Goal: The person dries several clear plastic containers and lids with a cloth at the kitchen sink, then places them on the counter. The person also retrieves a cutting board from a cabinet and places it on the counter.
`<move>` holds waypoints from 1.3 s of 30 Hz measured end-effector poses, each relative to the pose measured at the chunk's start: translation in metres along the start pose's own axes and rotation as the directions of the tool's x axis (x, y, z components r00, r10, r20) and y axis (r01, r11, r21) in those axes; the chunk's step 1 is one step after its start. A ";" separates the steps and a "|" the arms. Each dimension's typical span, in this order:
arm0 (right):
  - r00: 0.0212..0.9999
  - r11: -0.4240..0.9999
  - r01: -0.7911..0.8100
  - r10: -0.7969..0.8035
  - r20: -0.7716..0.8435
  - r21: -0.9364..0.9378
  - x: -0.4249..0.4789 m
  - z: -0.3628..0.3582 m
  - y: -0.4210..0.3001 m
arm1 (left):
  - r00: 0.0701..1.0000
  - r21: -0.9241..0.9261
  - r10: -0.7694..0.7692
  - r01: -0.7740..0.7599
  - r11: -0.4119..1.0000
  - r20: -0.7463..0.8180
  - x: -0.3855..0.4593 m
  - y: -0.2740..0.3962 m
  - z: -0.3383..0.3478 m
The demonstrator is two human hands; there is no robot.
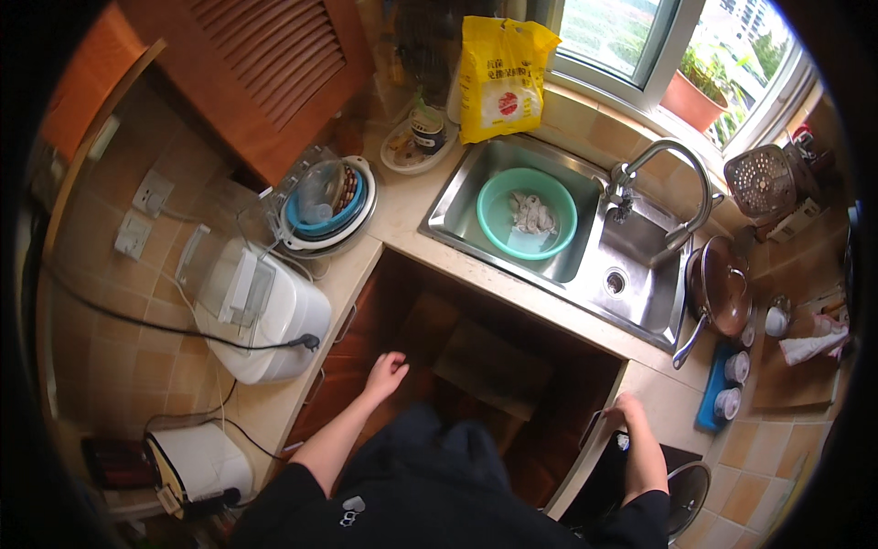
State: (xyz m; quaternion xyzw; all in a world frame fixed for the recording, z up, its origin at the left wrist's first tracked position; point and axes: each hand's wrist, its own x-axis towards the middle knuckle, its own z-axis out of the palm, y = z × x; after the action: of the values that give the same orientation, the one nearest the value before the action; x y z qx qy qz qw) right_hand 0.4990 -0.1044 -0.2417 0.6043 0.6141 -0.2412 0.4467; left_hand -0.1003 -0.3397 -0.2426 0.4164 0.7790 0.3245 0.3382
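My left hand (388, 376) hangs with loosely curled fingers over the floor, near the left drawer fronts; nothing shows in it. My right hand (623, 407) is at the edge of the right counter, above a drawer handle (590, 429); its fingers are partly hidden, and whether it touches the edge is unclear. Ahead, a green plastic basin (485, 230) stands in the left bowl of a steel double sink (446, 214). A wet, light-coloured cloth (532, 214) lies in water in the basin. The faucet (701, 171) arches over the right bowl.
A yellow plastic bag (504, 82) stands behind the sink. Stacked basins (367, 199) and a white appliance (295, 336) occupy the left counter. A lidded pan (720, 285) sits right of the sink, its handle near the counter edge. A black cord (206, 336) crosses at left, beneath an open cabinet door (267, 62).
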 end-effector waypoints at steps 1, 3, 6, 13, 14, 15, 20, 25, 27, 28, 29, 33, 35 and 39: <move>0.998 0.999 0.010 -0.007 -0.057 0.044 0.006 0.008 0.006 | 0.998 -0.007 0.063 -0.063 0.998 0.009 0.035 0.023 0.002; 0.994 1.000 0.014 -0.016 -0.106 -0.020 0.006 0.013 0.005 | 0.986 0.045 0.166 -0.167 0.985 0.029 0.102 0.061 0.007; 0.996 0.999 -0.029 0.033 -0.080 0.045 -0.017 0.001 -0.006 | 0.968 0.155 0.245 -0.249 0.956 0.045 0.193 0.110 0.012; 0.992 0.998 -0.018 0.025 -0.126 0.055 -0.023 0.015 -0.004 | 0.961 0.541 0.055 -0.199 0.817 0.271 0.285 0.169 0.002; 0.992 0.997 -0.026 0.035 -0.119 0.074 -0.026 0.015 -0.004 | 0.953 0.516 0.062 -0.214 0.829 0.295 0.289 0.163 0.003; 0.992 0.996 -0.026 0.036 -0.120 0.088 -0.028 0.008 -0.006 | 0.942 0.510 0.076 -0.243 0.825 0.326 0.290 0.158 -0.003; 0.979 0.992 -0.102 0.114 -0.170 0.079 -0.035 0.011 -0.009 | 0.883 0.436 0.179 -0.379 0.816 0.433 0.299 0.149 -0.008; 0.925 0.985 -0.074 0.125 -0.359 0.153 -0.070 -0.015 -0.095 | 0.924 0.486 0.074 -0.265 0.833 0.376 0.293 0.163 -0.010; 0.931 0.964 0.039 0.061 -0.361 0.263 -0.106 -0.002 -0.186 | 0.925 0.489 0.056 -0.249 0.836 0.375 0.292 0.166 -0.010; 0.966 0.921 0.139 -0.045 -0.253 0.364 -0.116 0.021 -0.221 | 0.922 0.488 0.055 -0.253 0.835 0.384 0.291 0.168 -0.011; 0.983 0.905 0.170 -0.128 -0.132 0.390 -0.128 0.041 -0.257 | 0.922 0.493 0.050 -0.250 0.833 0.384 0.291 0.169 -0.011; 0.946 0.887 0.208 -0.290 0.147 0.413 -0.170 0.134 -0.341 | 0.930 0.497 0.039 -0.231 0.836 0.366 0.290 0.169 -0.012; 0.957 0.795 0.235 -0.288 0.007 0.559 -0.171 0.139 -0.336 | 0.930 0.495 0.035 -0.226 0.839 0.365 0.289 0.168 -0.013; 0.959 0.614 0.166 -0.282 0.018 0.771 -0.179 0.110 -0.326 | 0.929 0.488 0.044 -0.232 0.842 0.366 0.290 0.167 -0.014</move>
State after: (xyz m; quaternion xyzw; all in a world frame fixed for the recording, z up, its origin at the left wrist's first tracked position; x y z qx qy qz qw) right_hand 0.1918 -0.3405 -0.2239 0.6360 0.4933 -0.5720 0.1580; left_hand -0.1632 -0.0166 -0.1773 0.5981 0.7345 0.0474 0.3171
